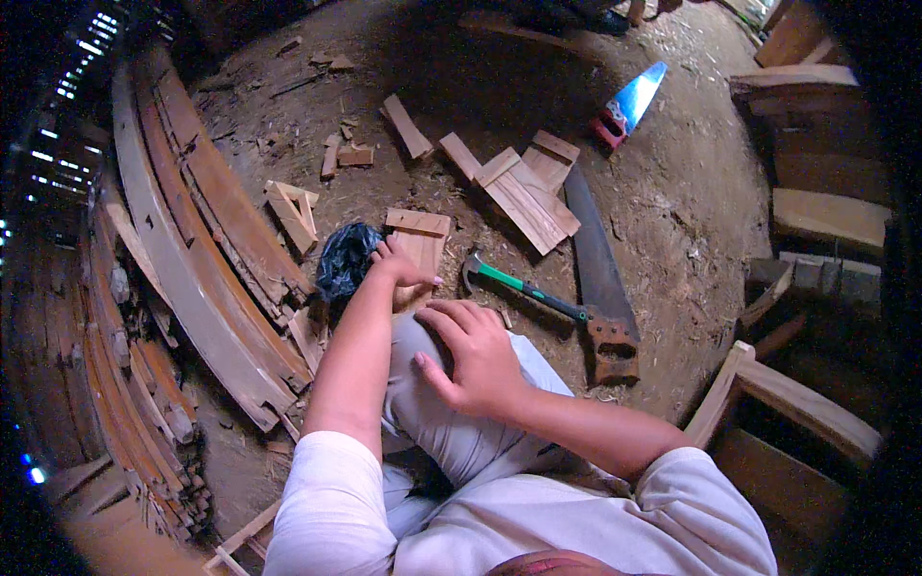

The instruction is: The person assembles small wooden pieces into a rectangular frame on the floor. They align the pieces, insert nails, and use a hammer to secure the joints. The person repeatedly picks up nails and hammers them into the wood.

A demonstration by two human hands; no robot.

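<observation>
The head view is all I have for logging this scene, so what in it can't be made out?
- Left hand: its fingertips reach between the black plastic bag and a wooden board; its grip is hidden by the hand's own back.
- Bag contents: hidden by the crumpled plastic.
- Hammer: the head is in shadow and small.
- Right hand: rests on the knee; palm hidden.
- Far saw: handle blurred near the rim.

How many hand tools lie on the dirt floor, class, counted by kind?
Handsaws: 2, a wooden-handled handsaw and a red-handled handsaw
Claw hammer: 1
Total: 3
</observation>
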